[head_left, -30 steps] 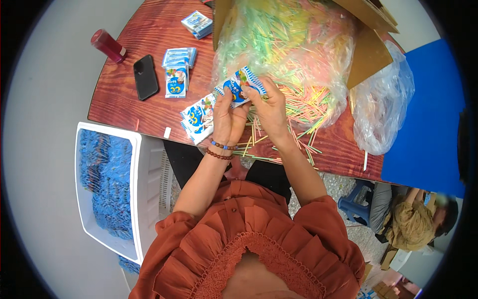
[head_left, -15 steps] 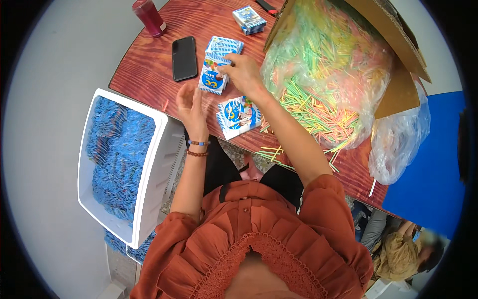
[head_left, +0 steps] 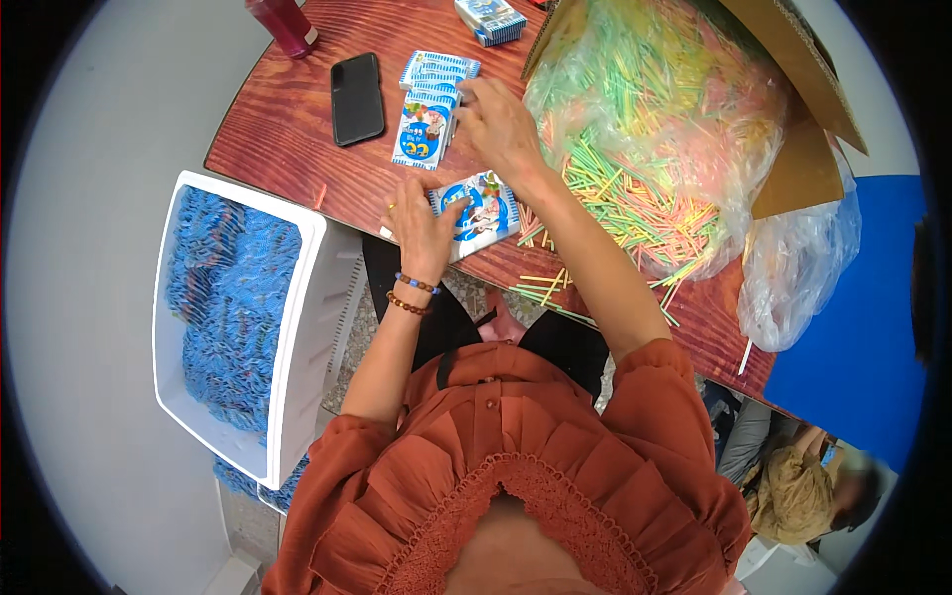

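Note:
My left hand (head_left: 426, 233) lies over the left edge of a blue-and-white packet (head_left: 484, 216) near the table's front edge. Its thumb rests on the packet and its other fingers stretch out to the left, apart from the thumb. Beyond, a row of overlapping, similar packets (head_left: 423, 129) runs away from me. My right hand (head_left: 504, 131) is at the right side of that row, fingers slightly bent and apart, the tips at the packets' edge. A small white edge (head_left: 386, 232) shows beside my left hand; what it belongs to is hidden.
A black phone (head_left: 357, 99) lies left of the row. Behind stand a red bottle (head_left: 285, 28) and a packet stack (head_left: 491, 20). On the right, a carton (head_left: 808, 178) and clear bag hold many coloured thin sticks (head_left: 635, 213). A white bin (head_left: 317, 238) of blue pieces stands left. A person sits lower right.
My left hand has moved right and onto the near packet. The right hand has let go of the packet it placed on the row and shifted slightly right. The view has tilted a little.

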Demonstrator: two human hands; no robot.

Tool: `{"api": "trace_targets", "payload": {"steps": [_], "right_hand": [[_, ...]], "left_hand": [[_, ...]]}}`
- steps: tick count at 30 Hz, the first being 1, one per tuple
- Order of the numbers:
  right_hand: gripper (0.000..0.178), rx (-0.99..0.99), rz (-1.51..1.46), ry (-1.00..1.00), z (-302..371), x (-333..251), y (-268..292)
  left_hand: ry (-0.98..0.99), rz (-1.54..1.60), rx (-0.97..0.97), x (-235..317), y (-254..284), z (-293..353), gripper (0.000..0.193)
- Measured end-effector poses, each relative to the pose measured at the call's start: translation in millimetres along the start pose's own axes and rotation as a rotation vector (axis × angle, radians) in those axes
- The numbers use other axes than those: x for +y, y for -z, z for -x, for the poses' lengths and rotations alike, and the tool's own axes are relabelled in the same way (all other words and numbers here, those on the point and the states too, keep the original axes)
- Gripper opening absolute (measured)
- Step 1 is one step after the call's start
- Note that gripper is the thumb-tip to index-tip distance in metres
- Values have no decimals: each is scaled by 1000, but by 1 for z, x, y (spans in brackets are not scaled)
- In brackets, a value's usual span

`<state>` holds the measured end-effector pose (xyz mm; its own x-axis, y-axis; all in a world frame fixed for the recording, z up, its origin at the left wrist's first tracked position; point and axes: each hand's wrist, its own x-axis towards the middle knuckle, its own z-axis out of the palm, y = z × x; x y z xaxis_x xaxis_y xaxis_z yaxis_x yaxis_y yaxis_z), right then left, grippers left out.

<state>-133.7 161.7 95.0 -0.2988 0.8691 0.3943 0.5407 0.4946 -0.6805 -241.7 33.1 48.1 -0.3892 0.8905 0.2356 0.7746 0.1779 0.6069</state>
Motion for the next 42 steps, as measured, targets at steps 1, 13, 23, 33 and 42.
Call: {"api": "trace_targets", "payload": {"steps": [1,13,23,33,42], "right_hand": [[31,-39,-20,18,10,4,9],[21,-358,-473,-257,88,25,91],[11,-138,-760,-412,148,37,148],[15,65,-779,-435,176,57,184],[16,125,-814,-166,176,78,212]], "left_hand": [[-3,0,-6,2,-2,3,40],[-31,1009,-103,56,3,16,20],[368,1378,-245,111,-22,57,9],[335,1373,-219,152,-56,78,14],[522,1523,-325,164,-55,79,20]]}}
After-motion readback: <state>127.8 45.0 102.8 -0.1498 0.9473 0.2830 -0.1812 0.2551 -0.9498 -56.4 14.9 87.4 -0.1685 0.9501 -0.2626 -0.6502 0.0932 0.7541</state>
